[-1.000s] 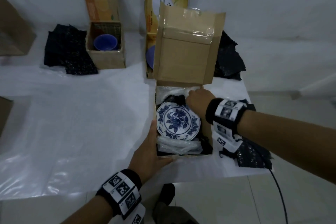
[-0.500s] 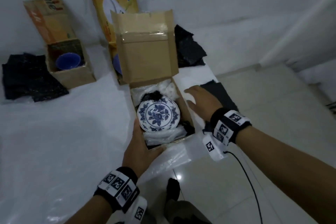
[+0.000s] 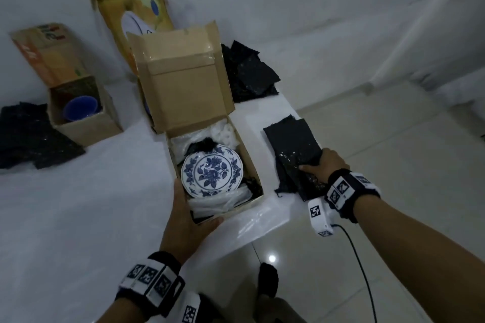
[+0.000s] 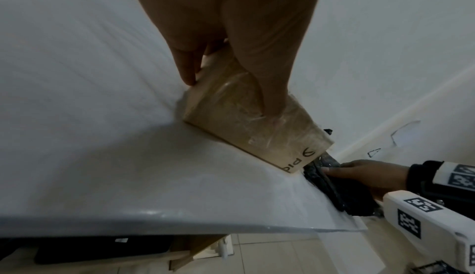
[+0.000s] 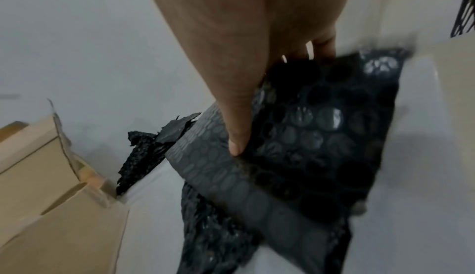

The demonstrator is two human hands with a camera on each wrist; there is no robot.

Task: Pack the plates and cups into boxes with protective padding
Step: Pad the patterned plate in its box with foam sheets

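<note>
- the left hand [image 3: 186, 220] grips the near left corner of the open cardboard box [image 3: 256, 165], thumb along its left wall, fingers wrapped across the near face; the left wrist view shows the thumb [image 4: 186, 63] on one side of that corner and a finger lying on the taped face.
- just beyond the left thumb, inside the box, a blue-and-white floral plate [image 3: 211, 170] lies face up on clear plastic padding [image 3: 217, 200], with a bit of black wrap at its far rim and white foam [image 3: 225, 134] in the far corner.
- the right hand [image 3: 324, 169] is to the right of the box, apart from it, pinching a sheet of black bubble wrap [image 3: 291, 139]: thumb [image 5: 237, 136] on top, fingers curled under its near edge. the sheet lies on the white-covered table [image 3: 91, 204] near its right edge, atop another crumpled black piece.
- the box's lid flap [image 3: 183, 86] stands upright beyond the plate.
- further off from the right hand, a heap of black wrap [image 3: 249, 73] sits behind the flap.
- far from the left hand's grip, to its left, a smaller box [image 3: 86, 123] holds a blue cup [image 3: 81, 110], beside more black wrap [image 3: 31, 136].
- a yellow printed box [image 3: 136, 16] leans against the wall at the very back.
</note>
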